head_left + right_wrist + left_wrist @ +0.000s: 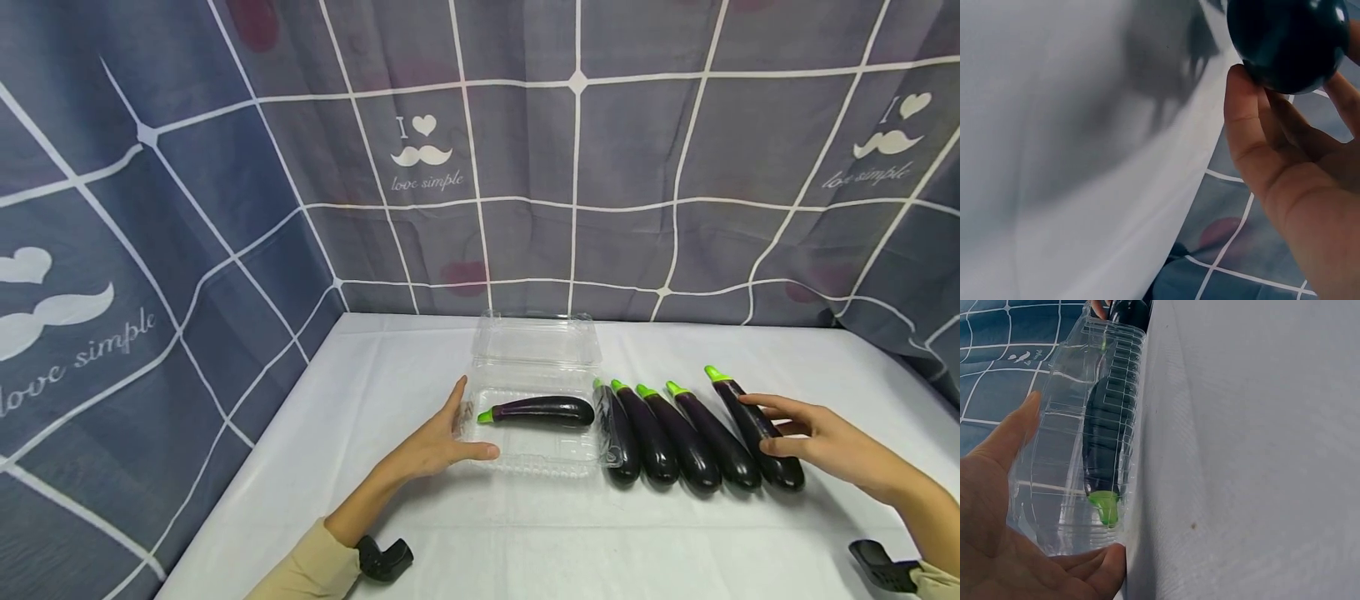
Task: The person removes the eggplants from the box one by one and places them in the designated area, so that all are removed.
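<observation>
A clear plastic clamshell box (pixel 540 451) lies with its lid folded back, and one dark purple eggplant (pixel 546 410) with a green stem end lies across it. My left hand (pixel 437 442) rests at the box's left side, thumb and fingers spread along its edge. In the left wrist view that hand (pixel 997 519) frames the box's end nearest the green tip. My right hand (pixel 821 437) holds the rightmost eggplant (pixel 753 429), thumb on the near side and fingers over the far side. The right wrist view shows its rounded end (pixel 1288 47) between thumb and fingers.
Several more eggplants (pixel 678 442) lie side by side right of the box, green ends away from me. The leftmost (pixel 621 446) is partly behind the box's clear edge. A white cloth (pixel 562 542) covers the table, with a grey-blue checked curtain (pixel 525 167) behind.
</observation>
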`<state>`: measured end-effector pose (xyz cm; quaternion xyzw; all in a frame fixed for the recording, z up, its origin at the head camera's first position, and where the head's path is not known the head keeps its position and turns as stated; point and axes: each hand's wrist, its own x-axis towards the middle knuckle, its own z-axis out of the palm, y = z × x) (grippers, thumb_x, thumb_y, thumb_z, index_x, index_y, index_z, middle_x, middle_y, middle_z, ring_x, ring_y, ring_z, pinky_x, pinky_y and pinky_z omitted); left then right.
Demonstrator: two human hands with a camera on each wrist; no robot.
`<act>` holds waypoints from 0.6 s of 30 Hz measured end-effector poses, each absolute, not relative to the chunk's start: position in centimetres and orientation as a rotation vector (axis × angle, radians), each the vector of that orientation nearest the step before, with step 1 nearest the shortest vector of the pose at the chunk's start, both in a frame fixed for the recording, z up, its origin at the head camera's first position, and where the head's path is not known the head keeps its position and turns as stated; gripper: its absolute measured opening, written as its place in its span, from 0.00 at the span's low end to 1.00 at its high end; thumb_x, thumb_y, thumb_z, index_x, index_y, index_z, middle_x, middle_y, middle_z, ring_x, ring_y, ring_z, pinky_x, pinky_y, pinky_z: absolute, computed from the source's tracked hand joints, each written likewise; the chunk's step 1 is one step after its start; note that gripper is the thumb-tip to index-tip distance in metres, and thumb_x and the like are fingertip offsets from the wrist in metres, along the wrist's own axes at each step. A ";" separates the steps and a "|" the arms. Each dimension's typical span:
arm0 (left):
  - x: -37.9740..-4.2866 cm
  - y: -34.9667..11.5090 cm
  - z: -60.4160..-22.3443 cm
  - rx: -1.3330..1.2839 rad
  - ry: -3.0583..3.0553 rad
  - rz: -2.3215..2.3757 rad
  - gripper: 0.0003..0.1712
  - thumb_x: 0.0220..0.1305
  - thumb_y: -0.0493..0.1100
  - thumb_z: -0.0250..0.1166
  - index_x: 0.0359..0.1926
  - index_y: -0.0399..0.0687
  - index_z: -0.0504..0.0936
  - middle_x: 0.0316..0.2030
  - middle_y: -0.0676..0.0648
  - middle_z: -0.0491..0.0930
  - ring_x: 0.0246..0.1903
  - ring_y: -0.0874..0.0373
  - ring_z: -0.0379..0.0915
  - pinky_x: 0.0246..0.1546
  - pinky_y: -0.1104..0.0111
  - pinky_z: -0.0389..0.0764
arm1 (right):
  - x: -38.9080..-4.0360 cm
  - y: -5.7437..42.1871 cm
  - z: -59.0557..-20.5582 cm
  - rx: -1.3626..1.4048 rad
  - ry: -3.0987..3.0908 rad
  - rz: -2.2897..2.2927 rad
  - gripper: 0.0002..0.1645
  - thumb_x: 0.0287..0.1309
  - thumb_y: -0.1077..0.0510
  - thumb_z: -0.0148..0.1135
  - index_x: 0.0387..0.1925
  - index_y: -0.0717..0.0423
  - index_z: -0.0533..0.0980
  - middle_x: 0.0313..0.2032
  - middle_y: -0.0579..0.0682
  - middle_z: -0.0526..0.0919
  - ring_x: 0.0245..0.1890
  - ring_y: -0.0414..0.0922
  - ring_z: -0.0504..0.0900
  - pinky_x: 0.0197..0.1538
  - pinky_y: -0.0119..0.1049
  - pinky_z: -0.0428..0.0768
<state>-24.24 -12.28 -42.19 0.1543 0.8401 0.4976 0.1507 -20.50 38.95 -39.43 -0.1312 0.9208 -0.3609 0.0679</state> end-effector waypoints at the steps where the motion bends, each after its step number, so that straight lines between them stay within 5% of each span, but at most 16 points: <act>1: -24.2 -12.3 -42.2 0.448 2.409 1.432 0.73 0.51 0.58 0.77 0.79 0.50 0.31 0.77 0.42 0.38 0.74 0.50 0.35 0.71 0.49 0.44 | -20.4 39.0 -39.5 -0.401 2.767 -1.089 0.36 0.63 0.59 0.64 0.70 0.62 0.64 0.59 0.70 0.72 0.46 0.29 0.76 0.40 0.29 0.76; 18: -24.2 -12.2 -42.2 0.461 2.404 1.447 0.73 0.51 0.58 0.77 0.79 0.49 0.32 0.77 0.44 0.37 0.75 0.50 0.34 0.71 0.49 0.44 | -20.4 39.2 -40.8 -0.441 2.767 -1.125 0.36 0.61 0.62 0.64 0.69 0.65 0.64 0.58 0.72 0.71 0.43 0.33 0.80 0.38 0.29 0.77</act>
